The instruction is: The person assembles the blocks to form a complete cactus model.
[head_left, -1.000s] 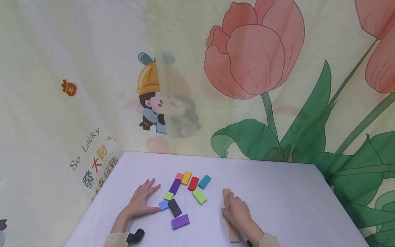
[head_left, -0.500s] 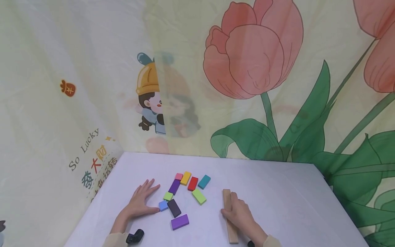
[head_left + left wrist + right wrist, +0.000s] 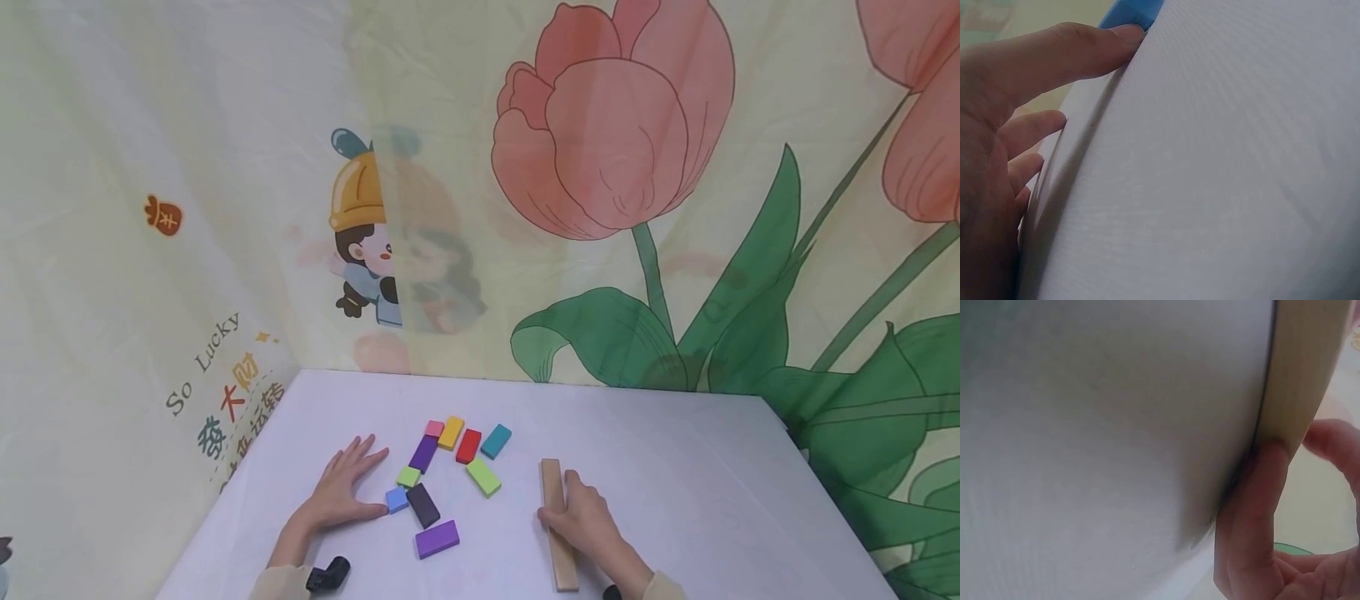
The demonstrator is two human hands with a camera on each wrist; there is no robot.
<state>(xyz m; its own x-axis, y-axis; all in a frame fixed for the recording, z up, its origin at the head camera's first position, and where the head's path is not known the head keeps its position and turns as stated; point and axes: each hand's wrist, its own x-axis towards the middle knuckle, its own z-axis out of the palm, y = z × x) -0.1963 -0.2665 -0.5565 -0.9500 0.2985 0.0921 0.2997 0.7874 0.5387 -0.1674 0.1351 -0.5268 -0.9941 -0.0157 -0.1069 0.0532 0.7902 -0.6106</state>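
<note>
In the head view my left hand point(image 3: 341, 487) rests on the table with fingers spread, its thumb tip against a small blue block point(image 3: 397, 500). The left wrist view also shows the thumb touching that blue block point(image 3: 1132, 14). My right hand point(image 3: 588, 517) holds a long plain wooden strip point(image 3: 552, 492), thumb at its left edge and fingers along its right. In the right wrist view, fingertips press one edge of the wooden strip point(image 3: 1307, 369) while the thumb is at the other. A black block point(image 3: 423, 505) and a purple block point(image 3: 437, 540) lie near the blue one.
Farther back lie a small green block point(image 3: 408, 477), dark purple point(image 3: 423, 454), pink point(image 3: 435, 428), yellow point(image 3: 452, 433), red point(image 3: 468, 447), teal point(image 3: 497, 442) and light green point(image 3: 483, 478) blocks. A printed curtain point(image 3: 450, 358) stands behind the white table point(image 3: 675, 467).
My right hand has shifted slightly right and its index finger has come off the top of the wooden strip. The strip's near end moved a little left. My left hand stays still.
</note>
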